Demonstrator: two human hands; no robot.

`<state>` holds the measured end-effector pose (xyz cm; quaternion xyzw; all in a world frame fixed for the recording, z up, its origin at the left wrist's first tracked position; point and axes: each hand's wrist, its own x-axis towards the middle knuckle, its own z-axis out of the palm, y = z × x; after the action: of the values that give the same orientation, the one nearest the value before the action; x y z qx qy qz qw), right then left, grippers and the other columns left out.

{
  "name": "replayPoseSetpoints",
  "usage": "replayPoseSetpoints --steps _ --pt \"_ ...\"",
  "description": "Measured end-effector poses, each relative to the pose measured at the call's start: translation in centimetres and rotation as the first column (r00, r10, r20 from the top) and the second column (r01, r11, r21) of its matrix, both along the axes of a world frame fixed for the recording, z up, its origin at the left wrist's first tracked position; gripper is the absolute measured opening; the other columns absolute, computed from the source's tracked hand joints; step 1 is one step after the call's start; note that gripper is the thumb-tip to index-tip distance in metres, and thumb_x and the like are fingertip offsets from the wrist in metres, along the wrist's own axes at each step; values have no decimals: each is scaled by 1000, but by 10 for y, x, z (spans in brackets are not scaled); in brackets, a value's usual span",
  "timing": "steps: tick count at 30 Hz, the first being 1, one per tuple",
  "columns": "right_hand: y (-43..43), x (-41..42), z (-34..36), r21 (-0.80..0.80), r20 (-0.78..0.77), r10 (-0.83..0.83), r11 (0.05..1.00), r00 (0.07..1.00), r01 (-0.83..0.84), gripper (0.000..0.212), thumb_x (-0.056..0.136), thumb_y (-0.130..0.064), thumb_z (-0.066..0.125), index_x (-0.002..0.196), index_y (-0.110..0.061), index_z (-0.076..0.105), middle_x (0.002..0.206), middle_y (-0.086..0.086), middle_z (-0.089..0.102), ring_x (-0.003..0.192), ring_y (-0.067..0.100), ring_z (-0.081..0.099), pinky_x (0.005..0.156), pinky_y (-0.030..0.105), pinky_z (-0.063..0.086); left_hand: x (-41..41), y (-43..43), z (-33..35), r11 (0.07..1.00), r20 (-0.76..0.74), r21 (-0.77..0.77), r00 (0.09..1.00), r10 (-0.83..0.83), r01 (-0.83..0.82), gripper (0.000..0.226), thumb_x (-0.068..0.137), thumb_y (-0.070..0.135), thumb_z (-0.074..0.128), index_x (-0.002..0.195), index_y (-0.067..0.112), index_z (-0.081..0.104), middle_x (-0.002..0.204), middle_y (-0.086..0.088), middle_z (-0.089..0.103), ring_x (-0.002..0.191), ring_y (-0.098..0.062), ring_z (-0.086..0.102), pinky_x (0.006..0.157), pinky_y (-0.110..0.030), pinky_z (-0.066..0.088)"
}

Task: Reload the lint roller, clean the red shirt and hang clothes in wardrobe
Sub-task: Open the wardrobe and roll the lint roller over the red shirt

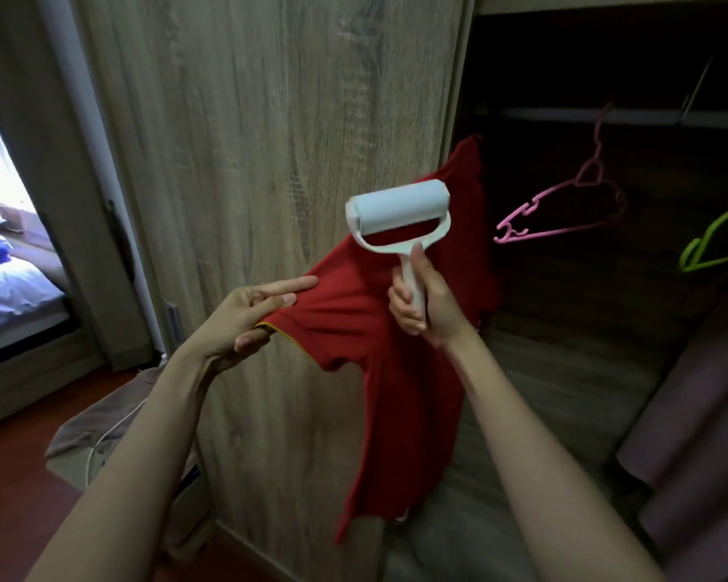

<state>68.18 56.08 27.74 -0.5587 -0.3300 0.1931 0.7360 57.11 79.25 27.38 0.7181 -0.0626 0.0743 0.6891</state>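
Observation:
The red shirt (379, 342) hangs at the edge of the wooden wardrobe door (270, 161), its body dropping toward the floor. My left hand (249, 317) pinches the end of its sleeve and stretches it out to the left, index finger pointing straight. My right hand (421, 304) grips the white handle of the lint roller (400, 212). The roller's white drum is held upright in front of the shirt's shoulder area; whether it touches the fabric I cannot tell.
The open wardrobe at right is dark inside, with a rail (623, 115), a pink hanger (564, 203) and a green hanger (715, 241). Mauve folded fabric (698, 413) lies at lower right. A beige cloth pile (114, 430) sits lower left; a bed (9, 287) shows beyond.

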Motion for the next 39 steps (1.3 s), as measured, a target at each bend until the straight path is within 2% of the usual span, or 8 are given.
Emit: replayPoseSetpoints --steps 5,10,14,17,20,25,33,39 --pt "-5 -15 -74 -62 -70 -37 998 997 32 69 61 -81 61 53 -17 39 36 -1 26 24 9 20 35 20 7 -1 0 1 1000 2 1 1000 17 -17 31 96 13 49 115 26 71 32 5 33 21 -1 23 27 -8 18" --pt "-23 -7 -38 94 -170 253 966 952 -240 57 73 -65 65 56 -15 43 40 -1 35 29 9 32 31 14 22 1 1 3 1000 -3 9 1000 20 -20 30 94 17 52 116 26 70 31 8 30 21 0 23 28 -9 16" --pt "-35 14 -21 242 -183 604 793 776 -559 48 89 -51 54 63 -11 50 43 0 36 31 9 37 32 20 31 0 1 4 1000 -8 -6 1000 -26 26 53 67 48 77 116 29 71 31 10 30 21 0 25 27 -9 19" --pt "-42 9 -77 347 -294 665 743 686 -572 46 94 -49 46 71 -10 56 48 0 34 32 8 18 34 21 23 -2 1 5 1000 -13 -2 999 -29 29 51 66 46 77 114 30 71 30 10 29 21 0 24 28 -8 18" --pt "-48 12 -97 446 -264 736 666 623 -598 50 95 -49 44 71 -8 54 44 -2 25 31 8 15 33 21 21 -2 0 6 999 -6 -4 999 -47 47 78 50 59 85 120 27 68 31 10 29 21 0 24 29 -8 17" --pt "-55 55 -13 478 -153 608 736 779 -480 51 94 -50 46 66 -8 47 42 -2 17 31 8 17 32 22 15 -1 -1 7 999 -8 -2 999 -38 38 81 48 61 86 120 27 68 31 9 29 21 -1 24 28 -7 18" --pt "-44 55 -98 573 -153 822 526 548 -629 48 94 -53 44 68 -13 38 42 -4 20 30 7 19 32 20 17 -4 -2 8 999 -13 29 1000 -20 21 81 49 63 84 120 29 68 31 9 29 21 -1 25 29 -7 17" --pt "-49 95 -18 545 -123 644 680 755 -491 47 92 -49 50 65 -13 37 40 -3 23 29 6 18 33 18 15 -5 -6 10 1000 -28 16 1000 14 -13 83 45 62 86 119 29 69 30 9 29 20 -1 25 29 -6 18"
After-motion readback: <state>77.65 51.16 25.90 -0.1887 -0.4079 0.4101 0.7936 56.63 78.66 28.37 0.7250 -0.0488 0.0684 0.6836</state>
